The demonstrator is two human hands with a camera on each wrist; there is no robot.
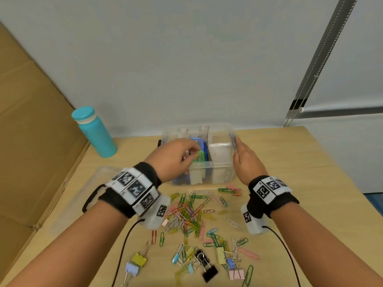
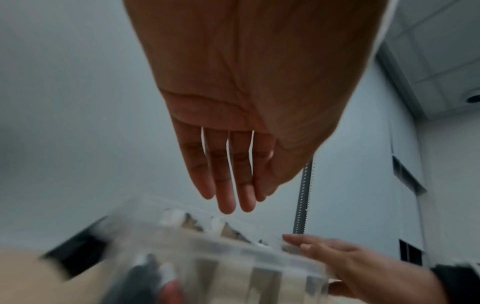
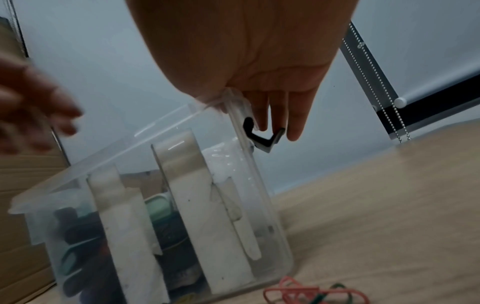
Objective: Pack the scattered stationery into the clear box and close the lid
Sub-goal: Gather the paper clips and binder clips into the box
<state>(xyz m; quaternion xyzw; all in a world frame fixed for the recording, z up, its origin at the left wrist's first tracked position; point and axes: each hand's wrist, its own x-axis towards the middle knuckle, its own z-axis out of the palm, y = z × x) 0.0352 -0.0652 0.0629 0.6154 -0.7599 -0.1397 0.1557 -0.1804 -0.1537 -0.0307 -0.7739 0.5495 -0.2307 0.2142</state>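
The clear box [image 1: 211, 165] stands at the middle of the wooden table, without its lid, split into compartments by white dividers. Blue and green clips [image 1: 200, 151] lie in its middle part and a white block [image 1: 219, 151] in its right part. My left hand [image 1: 186, 151] hovers over the box's left side; in the left wrist view its fingers [image 2: 228, 201] are straight and hold nothing. My right hand [image 1: 238, 146] holds the box's right wall, thumb inside and fingers [image 3: 293, 127] outside by a black latch [image 3: 262, 140]. Coloured paper clips [image 1: 190, 214] and binder clips [image 1: 207, 264] lie scattered in front.
The clear lid [image 1: 99, 175] lies flat on the table at the left, partly under my left wrist. A teal bottle [image 1: 95, 131] stands at the back left beside a cardboard sheet [image 1: 31, 141]. A wall is right behind the box.
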